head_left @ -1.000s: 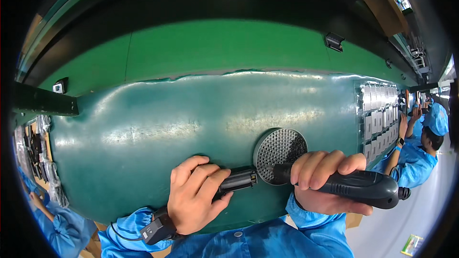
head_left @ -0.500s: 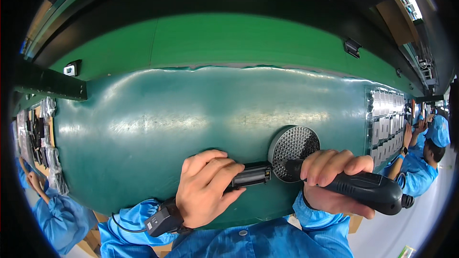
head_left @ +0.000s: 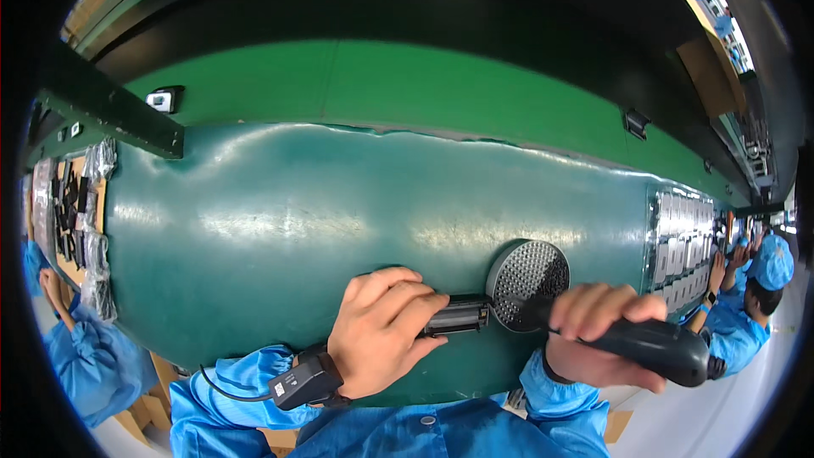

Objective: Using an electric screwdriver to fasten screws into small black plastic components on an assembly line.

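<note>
My left hand (head_left: 380, 332) is closed around a small black rectangular casing (head_left: 456, 315) just above the table. Its open end, with a paler strip inside, points right. Held by my right hand (head_left: 598, 322) is a black electric screwdriver (head_left: 653, 348), slightly blurred, lying slantwise with its narrow nose to the left. The nose overlaps the lower edge of a round grey dish (head_left: 510, 276) with a dimpled grid. Small dark screws lie heaped in the dish's right half. The screwdriver's tip is hard to make out against the dish and casing.
On the right, a clear tray (head_left: 670, 246) holds rows of silvery pieces. At the left end lie black parts (head_left: 69, 203) and clear plastic bags (head_left: 96, 263). A dark green post (head_left: 127, 110) stands at the far left. Co-workers in blue sit at both sides.
The whole view has tilted and shifted a little. My right hand and the screwdriver are more blurred, with small movement. Both hands keep their holds.
</note>
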Demonstrator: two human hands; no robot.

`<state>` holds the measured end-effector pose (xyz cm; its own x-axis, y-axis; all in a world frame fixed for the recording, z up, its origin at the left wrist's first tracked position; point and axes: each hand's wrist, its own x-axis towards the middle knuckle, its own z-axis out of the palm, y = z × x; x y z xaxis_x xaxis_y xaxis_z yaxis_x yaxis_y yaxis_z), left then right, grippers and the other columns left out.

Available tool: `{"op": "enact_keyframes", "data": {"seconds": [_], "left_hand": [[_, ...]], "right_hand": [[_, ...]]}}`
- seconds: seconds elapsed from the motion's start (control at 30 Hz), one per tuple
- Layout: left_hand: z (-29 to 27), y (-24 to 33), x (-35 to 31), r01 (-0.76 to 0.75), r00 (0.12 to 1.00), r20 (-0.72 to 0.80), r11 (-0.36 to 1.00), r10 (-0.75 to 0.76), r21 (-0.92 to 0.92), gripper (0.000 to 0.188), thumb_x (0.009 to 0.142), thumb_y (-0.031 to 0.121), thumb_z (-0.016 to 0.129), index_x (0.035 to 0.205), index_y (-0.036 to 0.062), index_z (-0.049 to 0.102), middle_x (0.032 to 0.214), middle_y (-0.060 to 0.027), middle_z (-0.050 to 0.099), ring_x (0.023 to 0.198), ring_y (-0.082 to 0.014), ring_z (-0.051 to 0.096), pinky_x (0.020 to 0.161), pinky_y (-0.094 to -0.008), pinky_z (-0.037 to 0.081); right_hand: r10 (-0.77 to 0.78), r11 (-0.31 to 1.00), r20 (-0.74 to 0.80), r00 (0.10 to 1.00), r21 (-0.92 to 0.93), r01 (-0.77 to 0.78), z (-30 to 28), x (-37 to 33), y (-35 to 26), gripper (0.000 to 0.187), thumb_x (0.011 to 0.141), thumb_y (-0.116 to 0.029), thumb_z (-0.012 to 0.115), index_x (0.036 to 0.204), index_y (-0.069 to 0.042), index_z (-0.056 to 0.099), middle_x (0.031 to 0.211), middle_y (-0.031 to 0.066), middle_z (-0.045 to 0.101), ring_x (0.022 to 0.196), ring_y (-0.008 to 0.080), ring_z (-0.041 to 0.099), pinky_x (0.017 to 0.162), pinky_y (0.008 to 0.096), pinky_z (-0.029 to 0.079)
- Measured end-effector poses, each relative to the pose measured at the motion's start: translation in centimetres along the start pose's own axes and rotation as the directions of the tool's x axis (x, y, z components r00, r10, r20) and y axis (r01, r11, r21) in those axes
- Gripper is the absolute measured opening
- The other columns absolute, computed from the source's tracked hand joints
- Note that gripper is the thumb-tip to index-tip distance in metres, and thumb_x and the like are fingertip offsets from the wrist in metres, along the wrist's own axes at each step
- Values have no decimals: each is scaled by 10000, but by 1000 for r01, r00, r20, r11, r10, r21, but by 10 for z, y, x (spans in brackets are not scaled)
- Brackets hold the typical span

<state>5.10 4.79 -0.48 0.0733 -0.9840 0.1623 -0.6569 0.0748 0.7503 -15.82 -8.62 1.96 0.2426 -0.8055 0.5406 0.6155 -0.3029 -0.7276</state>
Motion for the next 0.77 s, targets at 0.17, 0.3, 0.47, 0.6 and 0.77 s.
{"op": "enact_keyframes", "data": {"seconds": [0.17, 0.3, 0.47, 0.6, 0.77], "left_hand": [[-3, 0, -5, 8, 1000, -24, 1000, -7, 13, 588, 635, 231, 954, 1170, 98, 751, 1149, -26, 709, 1232, -254, 621, 984, -416, 451], [2, -1, -4, -19, 999, -37, 1000, 19, -4, 605, 617, 216, 942, 1177, 92, 751, 1164, -19, 702, 1238, -247, 619, 982, -413, 456], [2, -4, -7, 0, 999, -50, 1000, -1, -9, 623, 599, 190, 927, 1187, 85, 750, 1158, -13, 699, 1246, -242, 615, 976, -413, 461], [4, -3, -6, -31, 997, -73, 1000, 30, -6, 636, 585, 175, 909, 1195, 87, 750, 1151, -7, 692, 1248, -240, 613, 968, -410, 466], [3, -3, -8, -43, 998, -52, 999, 43, -8, 601, 649, 190, 886, 1222, 80, 740, 1175, -19, 681, 1263, -242, 594, 981, -424, 476]], "right_hand": [[50, 992, -33, 998, 121, -45, 19, 2, -19, 769, 937, -788, 593, 1198, -71, 491, 788, 115, 603, 583, 246, 603, 489, 404, 537], [58, 996, 70, 996, 59, -62, 58, -13, -6, 680, 982, -684, 636, 1166, -49, 477, 704, 107, 573, 520, 219, 566, 444, 371, 512], [94, 978, 296, 950, 150, -144, 63, -15, 9, 791, 952, -699, 666, 1339, -29, 502, 919, 200, 648, 674, 294, 630, 620, 487, 567], [121, 991, 146, 982, 47, -129, 72, -23, 11, 737, 947, -710, 664, 1171, -33, 475, 734, 155, 627, 536, 259, 594, 466, 409, 534], [156, 986, 150, 976, 32, -163, 72, -26, 13, 771, 930, -721, 678, 1188, -23, 475, 744, 161, 630, 553, 272, 606, 477, 422, 539]]}}
